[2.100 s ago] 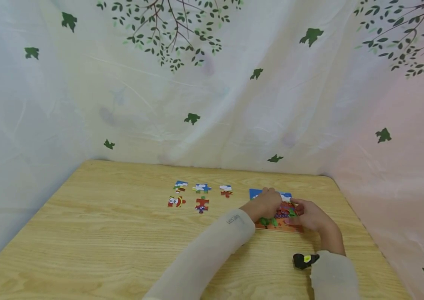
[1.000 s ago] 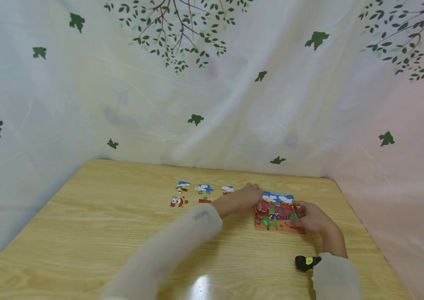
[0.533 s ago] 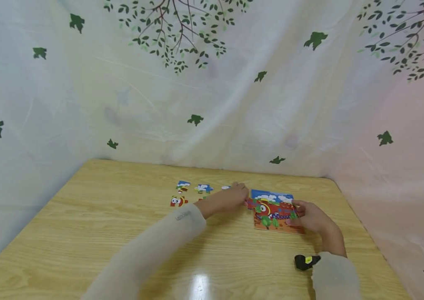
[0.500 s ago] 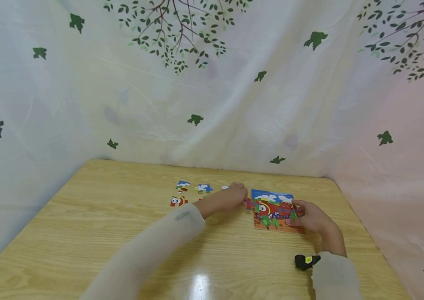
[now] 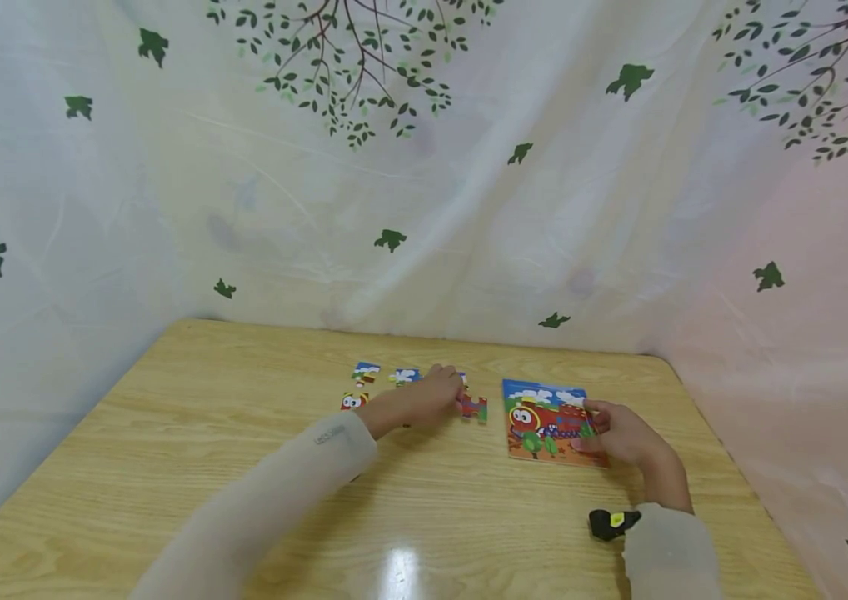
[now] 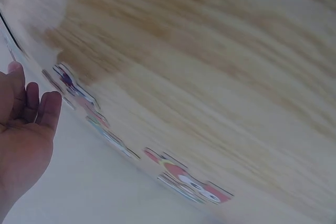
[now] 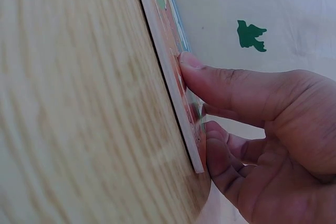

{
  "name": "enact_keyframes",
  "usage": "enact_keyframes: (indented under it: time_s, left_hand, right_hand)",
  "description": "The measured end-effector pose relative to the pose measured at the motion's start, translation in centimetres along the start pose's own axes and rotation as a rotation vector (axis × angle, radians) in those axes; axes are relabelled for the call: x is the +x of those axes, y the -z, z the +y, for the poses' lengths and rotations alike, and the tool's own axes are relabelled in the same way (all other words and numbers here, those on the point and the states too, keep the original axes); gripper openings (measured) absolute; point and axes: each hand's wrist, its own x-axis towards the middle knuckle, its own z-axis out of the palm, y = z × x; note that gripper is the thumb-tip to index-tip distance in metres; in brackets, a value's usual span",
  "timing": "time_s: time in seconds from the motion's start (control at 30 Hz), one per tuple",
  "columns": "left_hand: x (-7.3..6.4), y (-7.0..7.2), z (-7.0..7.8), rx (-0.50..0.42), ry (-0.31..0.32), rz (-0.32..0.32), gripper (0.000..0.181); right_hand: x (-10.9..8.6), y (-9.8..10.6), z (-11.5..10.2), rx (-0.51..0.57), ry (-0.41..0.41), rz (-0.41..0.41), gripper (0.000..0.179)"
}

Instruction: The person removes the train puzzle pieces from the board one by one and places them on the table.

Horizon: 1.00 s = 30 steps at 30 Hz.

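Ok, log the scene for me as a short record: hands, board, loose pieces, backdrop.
left hand: pinches a red puzzle piece, clear of the board
right hand: thumb on the puzzle board, at its right edge
puzzle board: on the table
loose pieces: eyed piece, blue-topped piece, others partly hidden
backdrop: pale cloth, green bird shapes

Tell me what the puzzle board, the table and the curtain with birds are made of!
The puzzle board seems to be stiff cardboard or thin wood with a printed top: its edge looks flat and pale. The table looks like wood or a wood-look coating, smooth and slightly shiny, with grain lines and a bright reflection. The curtain is probably thin printed cloth, maybe plastic, hanging in soft folds.
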Motion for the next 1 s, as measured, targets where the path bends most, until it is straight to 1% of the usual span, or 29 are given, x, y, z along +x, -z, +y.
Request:
enact_keyframes:
  time_s: [0.17,0.27,0.4,0.47,0.57,0.7,0.87,1.0]
  left_hand:
    - [-0.7,-0.1,-1.1,-0.024,0.012,-0.014,0.013]
    - [-1.1,-0.2,-1.6,-0.008,0.007,-0.006,0.013]
    - [-1.8,-0.3,-2.0,0.012,-0.012,0.02,0.013]
    - [-2.0,-0.3,-2.2,0.014,-0.015,0.022,0.012]
    - [-2.4,-0.3,-2.4,-0.007,-0.001,0.013,0.01]
    - [-2.5,-0.3,-2.5,-0.01,0.003,0.008,0.011]
    - [-2.6,-0.2,-2.1,-0.009,-0.006,0.022,0.013]
    - [-2.5,-0.2,-1.7,0.045,0.001,0.01,0.016]
  right_hand:
    - [0.0,0.0,0.1,-0.001,0.002,0.001,0.085]
    - [0.0,0.0,0.1,0.004,0.004,0.003,0.085]
    - [0.1,-0.1,0.2,0.011,0.006,0.003,0.085]
    - [0.2,-0.1,0.2,0.006,0.008,0.005,0.085]
    - [0.2,0.0,0.3,0.0,0.01,0.006,0.086]
    - [0.1,0.1,0.2,-0.01,0.011,0.006,0.086]
    - [-0.1,0.1,0.0,-0.009,0.002,-0.002,0.086]
    - [-0.1,0.1,-0.1,-0.012,0.001,-0.001,0.086]
